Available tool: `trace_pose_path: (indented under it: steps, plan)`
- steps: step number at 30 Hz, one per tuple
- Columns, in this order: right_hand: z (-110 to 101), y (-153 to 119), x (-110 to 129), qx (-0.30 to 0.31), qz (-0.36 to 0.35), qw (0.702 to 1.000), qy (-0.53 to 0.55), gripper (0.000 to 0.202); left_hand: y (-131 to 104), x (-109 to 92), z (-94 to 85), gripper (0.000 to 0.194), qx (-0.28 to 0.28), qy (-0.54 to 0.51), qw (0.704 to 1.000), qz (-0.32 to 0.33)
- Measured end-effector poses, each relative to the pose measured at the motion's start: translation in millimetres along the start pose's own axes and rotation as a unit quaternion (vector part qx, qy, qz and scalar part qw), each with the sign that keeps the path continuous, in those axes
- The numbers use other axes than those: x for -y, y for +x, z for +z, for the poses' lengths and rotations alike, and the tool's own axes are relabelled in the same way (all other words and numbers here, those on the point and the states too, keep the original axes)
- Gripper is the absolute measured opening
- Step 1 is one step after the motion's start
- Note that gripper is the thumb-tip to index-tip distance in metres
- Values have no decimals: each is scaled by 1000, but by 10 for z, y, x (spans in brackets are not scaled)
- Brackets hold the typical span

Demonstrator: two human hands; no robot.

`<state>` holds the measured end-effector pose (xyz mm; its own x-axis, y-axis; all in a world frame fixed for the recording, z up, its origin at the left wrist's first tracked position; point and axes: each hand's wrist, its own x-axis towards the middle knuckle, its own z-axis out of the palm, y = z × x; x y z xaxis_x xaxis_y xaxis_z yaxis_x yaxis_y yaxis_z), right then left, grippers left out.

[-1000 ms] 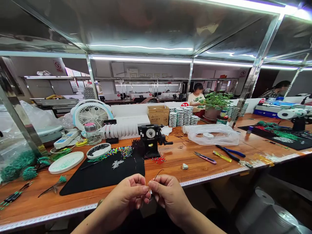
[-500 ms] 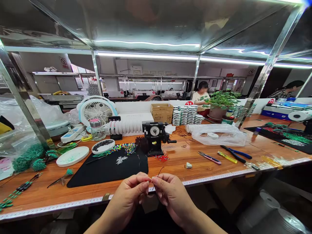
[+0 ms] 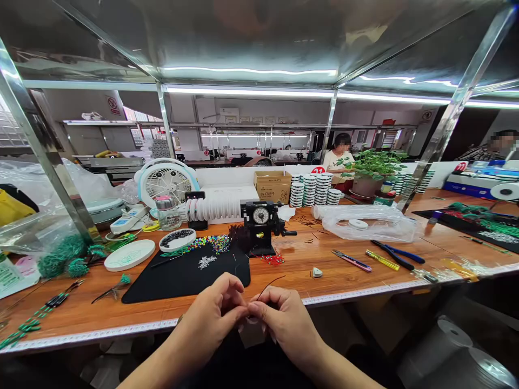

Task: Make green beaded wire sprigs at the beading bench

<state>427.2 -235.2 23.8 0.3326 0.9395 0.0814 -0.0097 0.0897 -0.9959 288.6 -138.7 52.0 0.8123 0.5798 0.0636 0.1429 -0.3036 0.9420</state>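
My left hand and my right hand meet at the fingertips just in front of the table's edge. A thin dark cord curves up out of my right hand's pinch. The fingers of my left hand are pinched against my right fingertips; what lies between them is too small to make out. Beyond my hands lies a black mat with colourful beads and a pile of small silvery pieces. A black hand-cranked machine with a dial and white spools stands behind.
Pliers, a yellow-handled tool and tweezers lie to the right. White dishes, a fan and green cord bundles are at left. Metal posts rise at both sides. Two people sit beyond.
The view has shifted, so the table items sit slightly further right. The cord at my right hand now leans further right, and my left fingers have changed their bend.
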Motion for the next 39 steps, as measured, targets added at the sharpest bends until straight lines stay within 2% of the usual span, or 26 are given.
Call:
trace_pose_path:
  steps: [3,6,8,15,19,23,27,31,35,39]
  plan:
    - [11,-5,-3,-6,-44,998,-46,31,-39,-15,11,7,-10,152,988,36]
    - [12,2,-16,-5,-29,999,-44,32,-70,-40,5,20,-11,276,958,77]
    - [15,5,-20,-10,-13,999,-36,33,-84,-54,2,25,-5,295,951,90]
    - [25,10,-82,-11,-16,1000,-15,32,-97,-56,12,23,0,240,968,70]
    - [18,28,-116,-5,-5,1000,21,29,-85,12,24,19,-4,164,986,30]
    - [20,39,-93,-14,26,995,99,30,-49,45,17,22,13,0,999,-49]
    - [37,38,-79,-18,50,980,191,30,-24,12,15,21,25,-103,993,-43]
    - [65,27,-116,-14,54,983,174,29,-46,35,92,16,17,-197,976,-96]
    - [68,15,-108,-42,39,986,157,32,-76,93,155,11,8,-318,938,-137]
    - [50,12,-40,-50,14,993,106,34,-82,88,160,14,-5,-363,916,-169]
